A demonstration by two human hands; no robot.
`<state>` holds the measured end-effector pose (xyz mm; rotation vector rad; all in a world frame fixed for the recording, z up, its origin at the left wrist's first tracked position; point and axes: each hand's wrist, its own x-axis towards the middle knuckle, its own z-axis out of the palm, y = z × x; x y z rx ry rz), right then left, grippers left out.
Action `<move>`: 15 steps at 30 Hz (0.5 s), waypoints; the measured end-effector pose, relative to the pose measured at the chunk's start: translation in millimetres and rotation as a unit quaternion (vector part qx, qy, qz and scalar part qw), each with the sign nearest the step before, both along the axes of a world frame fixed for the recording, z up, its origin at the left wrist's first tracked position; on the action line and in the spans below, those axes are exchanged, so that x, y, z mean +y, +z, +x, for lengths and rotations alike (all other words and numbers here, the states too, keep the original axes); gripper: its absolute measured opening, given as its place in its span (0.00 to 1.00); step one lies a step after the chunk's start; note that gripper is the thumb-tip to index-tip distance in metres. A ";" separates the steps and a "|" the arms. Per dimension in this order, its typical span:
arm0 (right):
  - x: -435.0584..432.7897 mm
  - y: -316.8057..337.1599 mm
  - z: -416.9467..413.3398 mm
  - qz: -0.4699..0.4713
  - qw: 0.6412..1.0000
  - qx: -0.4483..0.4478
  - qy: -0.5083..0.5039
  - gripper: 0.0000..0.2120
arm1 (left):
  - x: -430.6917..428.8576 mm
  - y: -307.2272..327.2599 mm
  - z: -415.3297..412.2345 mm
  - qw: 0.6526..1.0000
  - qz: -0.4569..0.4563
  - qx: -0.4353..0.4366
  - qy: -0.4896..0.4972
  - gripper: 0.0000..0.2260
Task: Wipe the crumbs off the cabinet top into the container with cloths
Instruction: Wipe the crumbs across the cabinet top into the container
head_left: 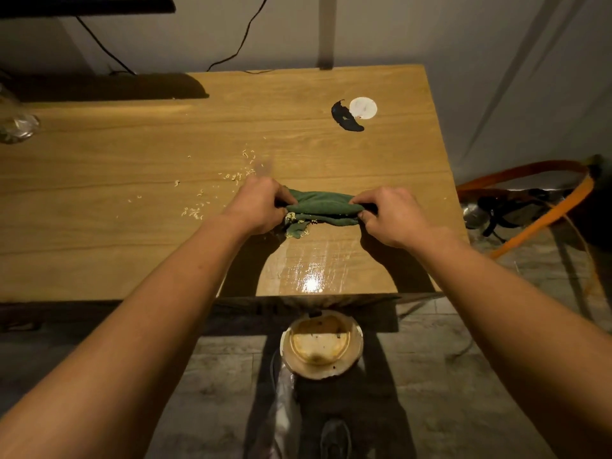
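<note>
A folded green cloth (320, 207) lies stretched across the wooden cabinet top (99, 226), with pale crumbs stuck to its lower left corner. My left hand (260, 207) pinches the cloth's left end and my right hand (390, 217) pinches its right end. Loose pale crumbs (198, 207) are scattered on the wood to the left of and behind my left hand. A round container (321, 344) with a yellowish inside stands on the floor just below the cabinet's front edge, under the cloth.
A black smear (344, 117) and a white disc (363, 108) lie at the back right of the top. A clear crumpled item (16, 127) sits at the far left. An orange hose (546, 207) and a metal vessel lie on the floor to the right. A cable hangs down the wall.
</note>
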<state>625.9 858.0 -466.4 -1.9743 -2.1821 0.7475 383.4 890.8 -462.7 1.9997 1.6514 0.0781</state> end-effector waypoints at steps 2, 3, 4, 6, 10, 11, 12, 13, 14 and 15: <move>-8.6 -0.2 0.0 -0.006 1.000 0.001 -0.001 0.15 | -7.8 -0.2 0.0 1.000 -0.007 -0.003 0.004 0.11; -12.8 0.0 0.1 -0.010 1.000 0.006 -0.005 0.16 | -11.3 -0.2 -0.2 1.000 -0.008 -0.004 0.007 0.11; -16.5 0.0 0.3 -0.012 1.000 0.011 -0.007 0.16 | -14.9 -0.4 -0.2 1.000 -0.009 -0.004 0.010 0.11; -23.4 -0.2 0.4 -0.015 1.000 0.017 -0.005 0.16 | -22.2 -0.6 -0.6 1.000 -0.010 -0.005 0.018 0.11; -36.7 0.0 -0.1 -0.019 1.000 0.025 -0.001 0.15 | -39.1 -2.6 -0.3 0.999 -0.007 -0.005 0.038 0.11; -39.9 0.1 0.1 -0.018 0.999 0.026 -0.001 0.15 | -43.5 -3.5 0.0 0.999 -0.008 -0.011 0.045 0.11; -43.0 -0.1 0.4 -0.018 0.999 0.028 -0.001 0.15 | -47.8 -4.4 0.6 0.998 -0.011 -0.018 0.054 0.11; -45.9 -0.1 0.8 -0.018 0.999 0.032 -0.003 0.15 | -52.1 -5.4 0.7 0.998 -0.014 -0.026 0.062 0.11; -48.8 -0.3 1.4 -0.020 0.999 0.035 -0.005 0.16 | -56.6 -6.9 1.0 0.997 -0.016 -0.033 0.072 0.12; -51.6 -0.7 1.7 -0.023 0.999 0.037 -0.006 0.16 | -61.0 -8.3 0.8 0.996 -0.017 -0.039 0.084 0.12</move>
